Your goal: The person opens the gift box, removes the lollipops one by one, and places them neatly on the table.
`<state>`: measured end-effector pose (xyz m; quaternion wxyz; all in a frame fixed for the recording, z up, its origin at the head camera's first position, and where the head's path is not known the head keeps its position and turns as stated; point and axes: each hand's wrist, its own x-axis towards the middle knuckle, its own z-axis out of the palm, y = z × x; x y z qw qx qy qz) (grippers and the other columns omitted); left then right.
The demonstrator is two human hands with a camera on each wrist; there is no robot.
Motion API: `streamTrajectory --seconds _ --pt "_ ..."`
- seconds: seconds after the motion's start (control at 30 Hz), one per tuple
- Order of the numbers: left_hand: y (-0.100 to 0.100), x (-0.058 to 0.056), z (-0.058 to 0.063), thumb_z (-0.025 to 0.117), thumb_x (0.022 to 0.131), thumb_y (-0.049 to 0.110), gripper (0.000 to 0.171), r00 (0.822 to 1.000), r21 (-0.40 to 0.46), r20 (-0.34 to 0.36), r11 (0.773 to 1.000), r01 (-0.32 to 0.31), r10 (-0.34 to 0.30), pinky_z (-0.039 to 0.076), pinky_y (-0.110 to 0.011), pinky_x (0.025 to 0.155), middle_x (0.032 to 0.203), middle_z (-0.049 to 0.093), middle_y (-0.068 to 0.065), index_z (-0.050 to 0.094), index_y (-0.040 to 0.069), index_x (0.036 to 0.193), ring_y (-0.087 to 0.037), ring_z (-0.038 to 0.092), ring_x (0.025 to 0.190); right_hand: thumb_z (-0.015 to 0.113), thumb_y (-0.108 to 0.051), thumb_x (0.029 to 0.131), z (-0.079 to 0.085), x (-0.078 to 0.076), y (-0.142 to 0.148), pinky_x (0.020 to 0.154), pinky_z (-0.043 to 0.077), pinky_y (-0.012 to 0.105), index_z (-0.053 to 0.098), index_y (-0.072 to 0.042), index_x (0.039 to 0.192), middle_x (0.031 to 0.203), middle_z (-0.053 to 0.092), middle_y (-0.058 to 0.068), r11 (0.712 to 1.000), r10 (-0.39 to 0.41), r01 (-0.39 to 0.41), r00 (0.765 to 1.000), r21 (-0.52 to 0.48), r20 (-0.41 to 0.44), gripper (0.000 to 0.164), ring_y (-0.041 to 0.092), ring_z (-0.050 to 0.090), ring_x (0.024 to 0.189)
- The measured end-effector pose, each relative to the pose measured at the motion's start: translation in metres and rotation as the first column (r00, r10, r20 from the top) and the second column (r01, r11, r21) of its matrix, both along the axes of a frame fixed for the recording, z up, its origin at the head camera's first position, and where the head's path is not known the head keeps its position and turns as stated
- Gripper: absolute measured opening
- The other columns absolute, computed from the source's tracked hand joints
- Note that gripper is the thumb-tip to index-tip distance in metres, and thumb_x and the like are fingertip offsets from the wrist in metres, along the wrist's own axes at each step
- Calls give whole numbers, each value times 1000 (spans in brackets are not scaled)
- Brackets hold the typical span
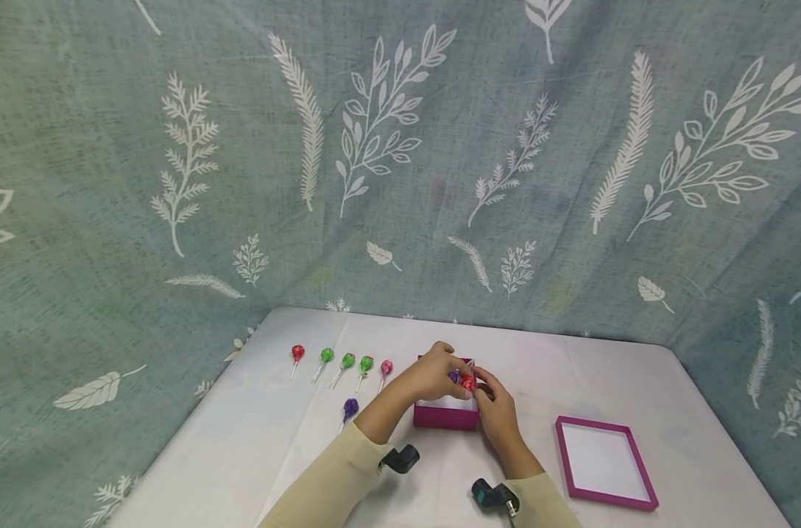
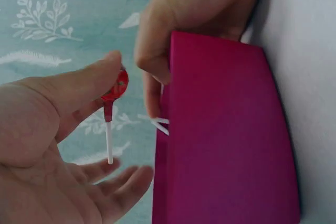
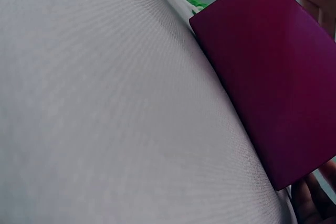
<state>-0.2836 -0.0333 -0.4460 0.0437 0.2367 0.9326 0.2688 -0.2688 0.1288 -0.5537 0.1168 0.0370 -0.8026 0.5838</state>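
My left hand point(image 1: 433, 372) is over an open magenta box point(image 1: 445, 419), pinching a red-wrapped lollipop point(image 2: 119, 86) between thumb and finger. Its white stick points down past the other, spread fingers in the left wrist view. At the box's right side, my right hand point(image 1: 497, 411) grips the wall, with fingers reaching over the rim. White sticks point(image 2: 161, 125) show at the box's opening beside those fingers. A purple lollipop point(image 1: 453, 375) is partly visible by my left hand. In the right wrist view, the box's outer wall point(image 3: 268, 77) hides its inside.
Left of the box lies a row of lollipops: a red one point(image 1: 298, 353), several green ones point(image 1: 347, 361) and a pink one point(image 1: 386, 367). Nearer is a purple one point(image 1: 350, 408). A magenta-rimmed lid point(image 1: 605, 460), white inside, lies at the right. Patterned cloth point(image 1: 400, 183) hangs behind the table.
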Motion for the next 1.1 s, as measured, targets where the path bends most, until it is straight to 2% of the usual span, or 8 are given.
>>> streamTrajectory --seconds 0.07,0.13,0.3,0.47,0.73,0.87,0.97,1.1 --pt "-1 2 4 85 74 36 28 1000 24 -6 1000 -4 5 36 -58 100 140 46 -12 76 26 98 -33 45 127 51 -9 91 0 0 0 88 47 44 58 -18 134 134 57 4 1000 5 -5 1000 0 3 45 24 58 114" --pt "-2 2 5 84 75 39 30 1000 42 -11 999 2 -2 37 -55 101 137 50 -9 76 25 100 -31 49 124 52 -11 92 1 1 0 89 47 45 58 -18 134 133 58 4 1000 6 -6 1000 -1 7 44 24 58 113" --pt "-4 1 4 80 79 41 30 1000 132 28 991 -2 -2 49 -32 79 101 67 8 78 19 100 -12 59 94 54 -17 94 0 1 0 89 48 44 58 -21 135 130 59 4 1000 1 -1 1000 2 27 41 23 58 110" --pt "-8 -1 3 76 84 40 25 997 202 76 979 -12 -4 47 -27 64 79 67 13 77 17 96 -7 57 75 53 -13 91 0 1 0 86 46 42 59 -23 133 127 61 3 1000 -13 13 999 -4 37 44 23 58 110" --pt "-13 -1 0 73 89 26 31 998 269 67 963 -3 -16 52 -30 75 103 69 5 69 17 118 -10 63 93 52 -13 92 2 1 -1 88 47 43 58 -22 135 134 56 4 1000 0 1 999 -13 40 44 23 56 113" --pt "-17 -2 -3 66 94 31 30 999 270 53 963 -7 -7 52 -35 81 110 68 5 68 21 123 -11 63 98 52 -12 91 2 1 -1 91 46 46 58 -20 135 134 56 4 1000 1 0 1000 -16 28 45 24 56 114" --pt "-20 -4 -3 66 94 35 26 999 270 47 963 -21 9 52 -36 78 102 69 5 68 22 116 -11 64 92 52 -11 91 1 0 -1 92 46 47 58 -19 135 134 57 4 1000 -4 4 1000 -6 16 45 25 56 115" --pt "-24 -4 0 73 88 35 25 997 284 69 957 -61 43 49 -32 62 81 65 5 62 22 106 -12 61 73 52 -12 91 0 -1 0 92 46 48 59 -19 134 135 57 3 1000 -5 5 1000 4 18 44 25 56 115"
